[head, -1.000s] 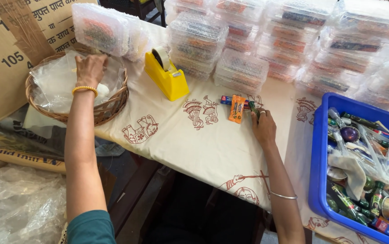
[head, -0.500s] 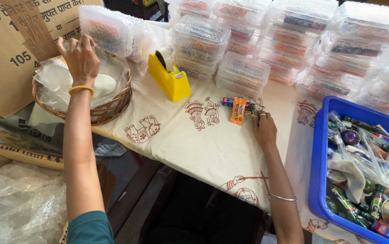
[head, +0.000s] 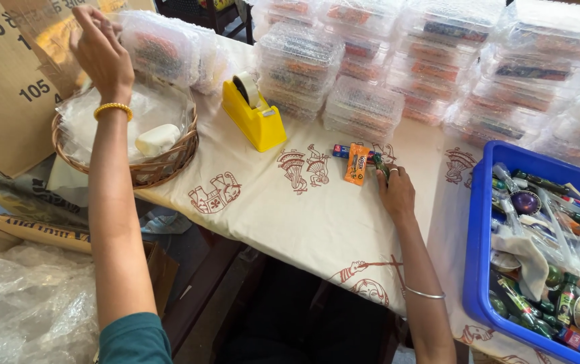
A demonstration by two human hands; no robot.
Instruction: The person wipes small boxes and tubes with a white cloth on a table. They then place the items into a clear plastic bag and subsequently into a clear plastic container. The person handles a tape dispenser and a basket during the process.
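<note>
My left hand (head: 99, 52) is raised above a wicker basket (head: 167, 168), close to a clear plastic pack (head: 163, 47) at the table's back left. Its fingers are loosely curled, and I cannot make out anything between them. My right hand (head: 395, 193) rests on the printed cream tablecloth (head: 303, 222). Its fingertips pinch a small dark green item (head: 381, 166). Just left of that lie an orange sachet (head: 356, 164) and a small blue and red tube (head: 339, 152).
A yellow tape dispenser (head: 258, 118) stands between the hands. The basket holds clear bags and a white bar (head: 157, 139). Stacked clear packs (head: 371, 108) line the back. A blue crate (head: 476, 269) of small goods is at right, a cardboard box (head: 7, 87) at left.
My left hand has lifted out of the basket and moved up toward the clear pack at the back left. My right hand has stayed by the small items.
</note>
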